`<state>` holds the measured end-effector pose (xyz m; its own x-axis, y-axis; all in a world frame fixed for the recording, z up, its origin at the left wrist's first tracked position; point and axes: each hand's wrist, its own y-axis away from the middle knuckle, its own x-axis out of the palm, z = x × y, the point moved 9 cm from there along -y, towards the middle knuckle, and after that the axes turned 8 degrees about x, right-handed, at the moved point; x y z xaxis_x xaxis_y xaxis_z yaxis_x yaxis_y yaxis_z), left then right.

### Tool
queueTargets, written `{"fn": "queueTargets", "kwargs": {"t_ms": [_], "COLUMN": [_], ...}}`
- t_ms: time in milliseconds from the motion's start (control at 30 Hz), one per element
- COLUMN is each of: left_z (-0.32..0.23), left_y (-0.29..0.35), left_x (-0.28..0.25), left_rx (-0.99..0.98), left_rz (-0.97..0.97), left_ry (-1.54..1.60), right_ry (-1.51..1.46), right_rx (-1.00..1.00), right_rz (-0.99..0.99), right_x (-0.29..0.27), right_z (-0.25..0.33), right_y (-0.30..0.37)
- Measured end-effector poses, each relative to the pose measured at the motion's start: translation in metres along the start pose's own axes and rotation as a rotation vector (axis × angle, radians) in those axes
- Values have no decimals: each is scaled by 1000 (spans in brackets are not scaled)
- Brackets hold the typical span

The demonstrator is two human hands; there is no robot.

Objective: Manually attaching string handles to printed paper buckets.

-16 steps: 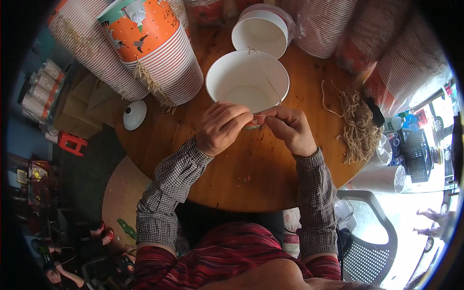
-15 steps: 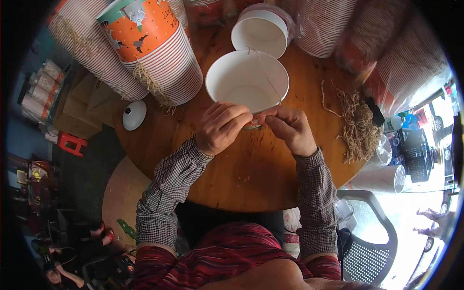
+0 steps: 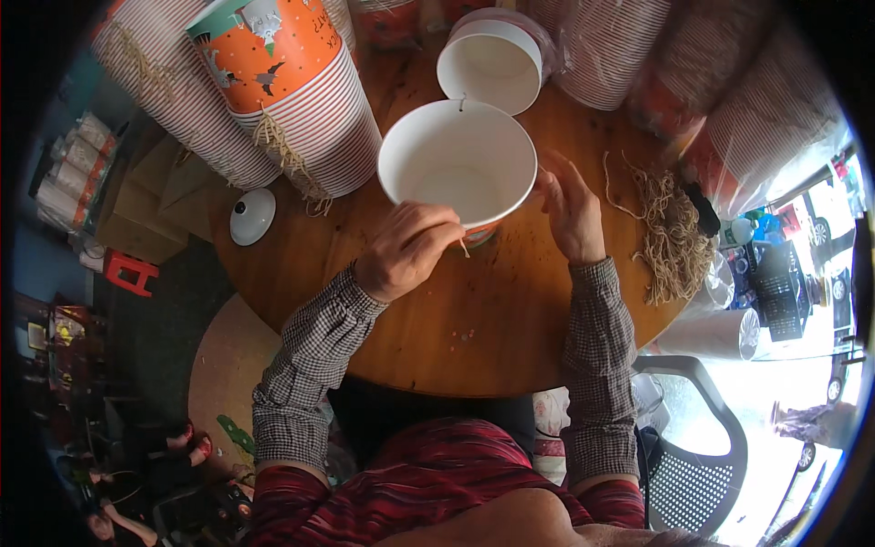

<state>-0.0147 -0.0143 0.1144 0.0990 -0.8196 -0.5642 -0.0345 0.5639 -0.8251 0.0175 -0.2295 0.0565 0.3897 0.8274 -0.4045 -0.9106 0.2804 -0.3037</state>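
Two hands on white paper bucket (image 3: 456,164), wooden table (image 3: 483,319)

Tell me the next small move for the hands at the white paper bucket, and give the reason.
Probably draw the string through the side of the white paper bucket with the left hand. Its fingers pinch a short string end at the near rim, while the right hand is open beside the far rim, steadying it. More cut string lies in a heap on the table.

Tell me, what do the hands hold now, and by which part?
The left hand pinches the near rim of the white paper bucket, near a short string end. The right hand touches the bucket's right side; whether it grips anything cannot be told.
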Motion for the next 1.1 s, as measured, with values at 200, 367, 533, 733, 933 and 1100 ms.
{"fn": "queueTargets", "kwargs": {"t_ms": [200, 367, 533, 733, 933, 1100], "left_z": [4, 33, 76, 99, 95, 91], "left_y": [7, 29, 63, 106, 108, 100], "left_x": [-7, -22, -29, -17, 2, -21], "left_rx": [-42, -161, -478, -682, -746, -680], "left_rz": [-48, -111, -397, -646, -714, -762], "left_ry": [-8, -178, -40, 206, 414, 452], "right_ry": [-630, -371, -641, -613, -909, -993], "right_rx": [479, 536, 580, 315, 240, 137], "right_rz": [139, 249, 305, -13, -258, -295], "right_x": [33, 52, 75, 81, 91, 93], "right_z": [-72, -79, -49, -1, 25, 33], "right_y": [-5, -4, 14, 27, 34, 21]}}
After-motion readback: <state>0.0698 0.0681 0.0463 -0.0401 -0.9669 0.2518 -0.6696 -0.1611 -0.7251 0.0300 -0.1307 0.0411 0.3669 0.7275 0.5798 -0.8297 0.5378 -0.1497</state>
